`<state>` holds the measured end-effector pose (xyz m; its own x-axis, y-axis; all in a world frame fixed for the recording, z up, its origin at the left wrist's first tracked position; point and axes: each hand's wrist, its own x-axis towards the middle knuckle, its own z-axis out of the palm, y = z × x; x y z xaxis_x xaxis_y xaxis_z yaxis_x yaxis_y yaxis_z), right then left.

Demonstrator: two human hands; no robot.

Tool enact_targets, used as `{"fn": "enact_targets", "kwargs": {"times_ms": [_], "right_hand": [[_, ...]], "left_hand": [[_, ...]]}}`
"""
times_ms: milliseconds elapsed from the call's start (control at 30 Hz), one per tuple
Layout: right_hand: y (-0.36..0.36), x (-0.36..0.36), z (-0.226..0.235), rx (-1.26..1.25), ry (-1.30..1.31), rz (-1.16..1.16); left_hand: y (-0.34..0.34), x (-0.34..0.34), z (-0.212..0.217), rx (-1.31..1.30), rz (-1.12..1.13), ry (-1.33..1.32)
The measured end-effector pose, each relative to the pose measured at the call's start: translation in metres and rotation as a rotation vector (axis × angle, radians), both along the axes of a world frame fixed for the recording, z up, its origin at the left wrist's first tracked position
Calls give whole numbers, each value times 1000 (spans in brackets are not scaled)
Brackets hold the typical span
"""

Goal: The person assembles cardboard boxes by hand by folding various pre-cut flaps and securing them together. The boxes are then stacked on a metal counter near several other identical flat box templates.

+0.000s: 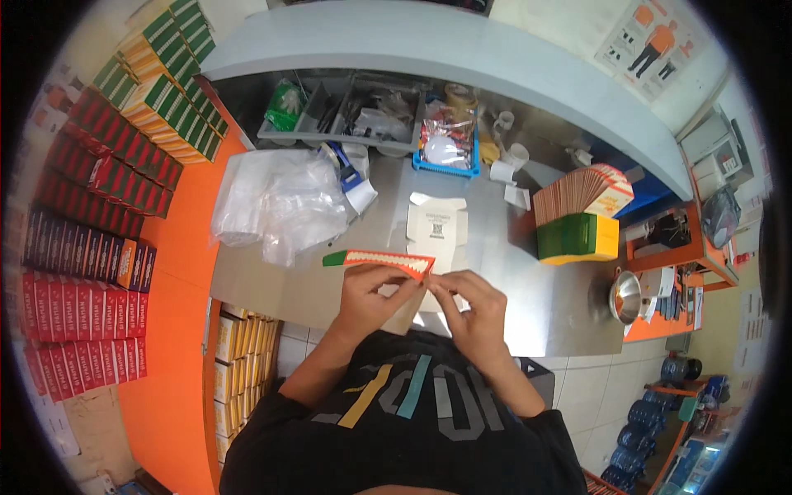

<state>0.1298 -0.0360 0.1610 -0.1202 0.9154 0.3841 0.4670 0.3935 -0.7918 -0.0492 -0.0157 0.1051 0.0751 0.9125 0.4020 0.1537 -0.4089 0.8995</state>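
Observation:
A printed paperboard box, orange-red with a cream pattern and a green end, is up in front of my chest, above the counter's near edge. My left hand is closed round its near side. At the box's right end, the fingers of my right hand pinch the corner, and both sets of fingertips almost meet there. Just beyond lies an opened-out white carton with flaps spread and small dark print on it. My fingers cover part of the box's near side and right corner.
Clear plastic bags and a blue tape dispenser lie left on the steel counter. Grey bins and a blue basket stand behind. Flat cartons stand at right, near a metal bowl. Stacked boxes fill the left.

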Motion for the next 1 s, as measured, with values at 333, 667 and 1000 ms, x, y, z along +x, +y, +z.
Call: {"fn": "enact_targets", "kwargs": {"times_ms": [333, 667, 1000], "right_hand": [[7, -8, -40, 262, -65, -149], [28, 25, -45, 221, -210, -299], [35, 27, -47, -11, -54, -443]], "left_hand": [[-8, 26, -26, 99, 202, -33], [23, -2, 9, 182, 490, -104], [24, 10, 2, -85, 224, -209]]}}
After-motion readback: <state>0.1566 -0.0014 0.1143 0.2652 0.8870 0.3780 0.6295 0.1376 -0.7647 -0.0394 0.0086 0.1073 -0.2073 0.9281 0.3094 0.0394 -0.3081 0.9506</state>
